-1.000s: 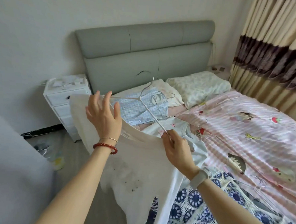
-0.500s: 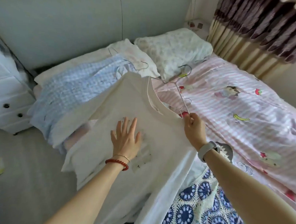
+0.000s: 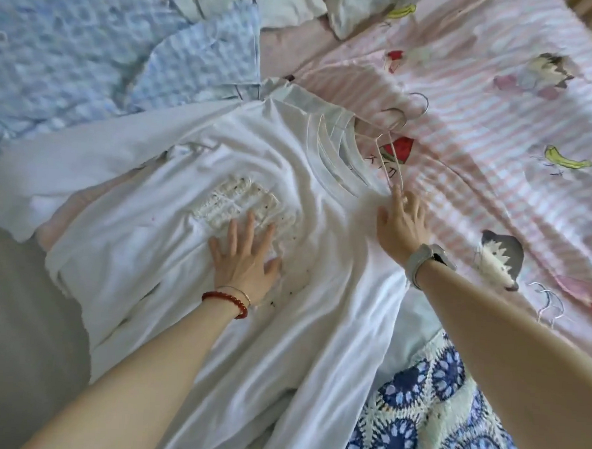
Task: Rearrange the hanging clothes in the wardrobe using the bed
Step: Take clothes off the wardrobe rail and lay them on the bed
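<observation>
Lying flat now, the white T-shirt (image 3: 266,174) is resting on the bed (image 3: 499,108). Left hand (image 3: 243,259) is pressing it open-fingered; right hand (image 3: 401,219), fingers loosened, is touching the hanger (image 3: 392,154).

**Counted around the white tee**

Two hands: left (image 3: 243,261) flat on the white tee (image 3: 170,238), right (image 3: 399,221) at its collar edge. One watch (image 3: 423,263), one red bracelet (image 3: 227,301). White tees stacked: several collars showing, exact number unclear. At least two wire hangers (image 3: 395,126) right of the collar. One blue checked garment (image 3: 74,51) above the tee; one blue-patterned garment (image 3: 425,420) below right. One pink striped duvet (image 3: 498,132) to the right.
</observation>
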